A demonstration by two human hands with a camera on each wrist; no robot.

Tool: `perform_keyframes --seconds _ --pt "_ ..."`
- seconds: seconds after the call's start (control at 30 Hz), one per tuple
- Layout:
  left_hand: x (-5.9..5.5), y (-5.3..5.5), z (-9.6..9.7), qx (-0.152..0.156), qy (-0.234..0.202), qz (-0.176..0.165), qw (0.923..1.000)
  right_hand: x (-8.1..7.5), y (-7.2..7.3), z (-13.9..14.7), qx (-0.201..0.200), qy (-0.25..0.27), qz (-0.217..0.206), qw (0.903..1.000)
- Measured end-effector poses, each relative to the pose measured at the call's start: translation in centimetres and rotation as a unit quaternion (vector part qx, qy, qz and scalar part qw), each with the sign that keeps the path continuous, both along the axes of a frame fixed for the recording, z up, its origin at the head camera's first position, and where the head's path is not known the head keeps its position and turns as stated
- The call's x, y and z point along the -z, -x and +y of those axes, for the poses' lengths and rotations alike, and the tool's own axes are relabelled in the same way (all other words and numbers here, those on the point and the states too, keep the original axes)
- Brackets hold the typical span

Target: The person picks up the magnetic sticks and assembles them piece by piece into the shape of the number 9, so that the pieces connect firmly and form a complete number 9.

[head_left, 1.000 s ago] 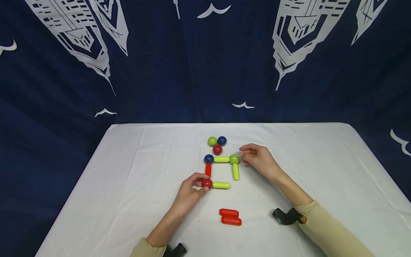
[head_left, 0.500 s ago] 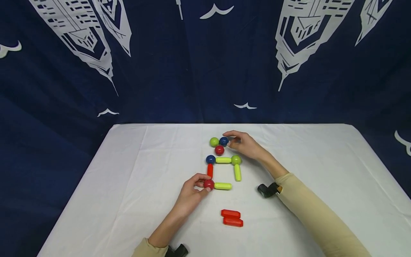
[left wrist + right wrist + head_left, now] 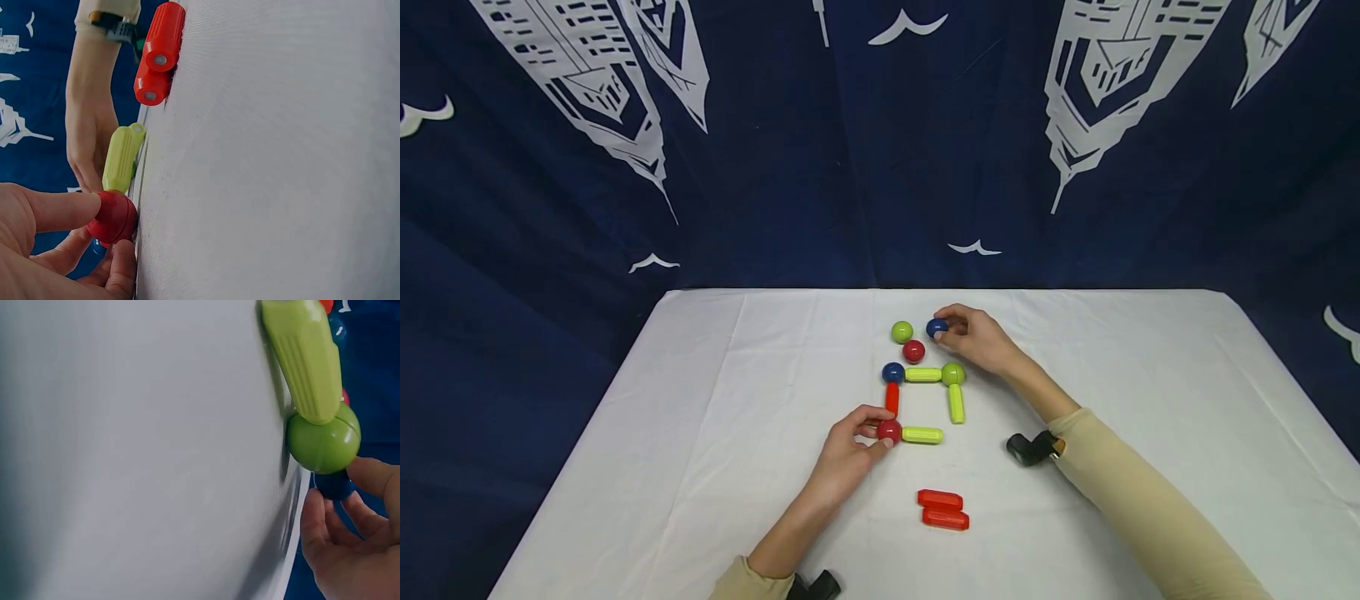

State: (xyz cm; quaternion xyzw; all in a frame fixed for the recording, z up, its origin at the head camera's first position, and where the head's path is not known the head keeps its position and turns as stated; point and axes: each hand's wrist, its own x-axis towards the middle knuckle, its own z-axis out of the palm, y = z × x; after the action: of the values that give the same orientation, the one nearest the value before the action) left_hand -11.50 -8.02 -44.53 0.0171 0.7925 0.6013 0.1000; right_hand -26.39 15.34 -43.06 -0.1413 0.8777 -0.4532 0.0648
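My left hand [image 3: 846, 450] pinches a red ball [image 3: 890, 431] at the near left corner of a square-like frame of balls and rods. A red rod [image 3: 892, 400] runs from it to a blue ball [image 3: 893, 372]. From there a yellow-green rod [image 3: 922, 375] leads to a green ball [image 3: 952, 373], with another yellow-green rod [image 3: 956, 404] pointing toward me. One more yellow-green rod [image 3: 117, 159] sticks out right of the red ball; metal tips show on rod ends. Beyond the frame, my right hand [image 3: 977, 337] grips a second blue ball [image 3: 937, 328] between thumb and fingers.
Behind the frame lie a loose green ball [image 3: 902, 332] and a loose red ball [image 3: 913, 351]. Two red rods [image 3: 943, 509] lie side by side nearer me. A white cloth covers the table [image 3: 737, 417]; a dark blue printed curtain [image 3: 760, 167] hangs behind it.
My right hand has moved from beside the frame's green ball to the loose balls, taken hold of the blue one and drawn it rightward from the others. The left hand keeps its hold.
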Motion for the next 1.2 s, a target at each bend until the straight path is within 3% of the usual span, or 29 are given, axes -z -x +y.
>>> perform_keyframes --seconds 0.37,0.63,0.8,1.0,1.2 --pt "-0.1 -0.1 0.1 -0.002 0.004 0.001 1.0000 -1.1 -5.1 2.7 -0.001 0.007 0.038 0.9993" --pt "0.0 -0.1 0.1 0.000 0.008 0.005 1.0000 -1.4 -9.8 3.8 -0.008 0.010 0.010 0.9999" --pt "0.1 0.0 0.1 0.000 0.011 0.009 0.9999 -1.0 -12.1 3.8 -0.037 0.009 -0.022 0.9990" --pt "0.1 0.0 0.1 0.004 0.011 0.015 0.9998 -0.3 -13.5 3.0 -0.078 -0.028 0.000 0.9965" --pt "0.1 0.0 0.1 0.005 0.007 0.015 0.9999 -0.1 -13.7 2.3 -0.085 -0.053 0.036 0.9943"
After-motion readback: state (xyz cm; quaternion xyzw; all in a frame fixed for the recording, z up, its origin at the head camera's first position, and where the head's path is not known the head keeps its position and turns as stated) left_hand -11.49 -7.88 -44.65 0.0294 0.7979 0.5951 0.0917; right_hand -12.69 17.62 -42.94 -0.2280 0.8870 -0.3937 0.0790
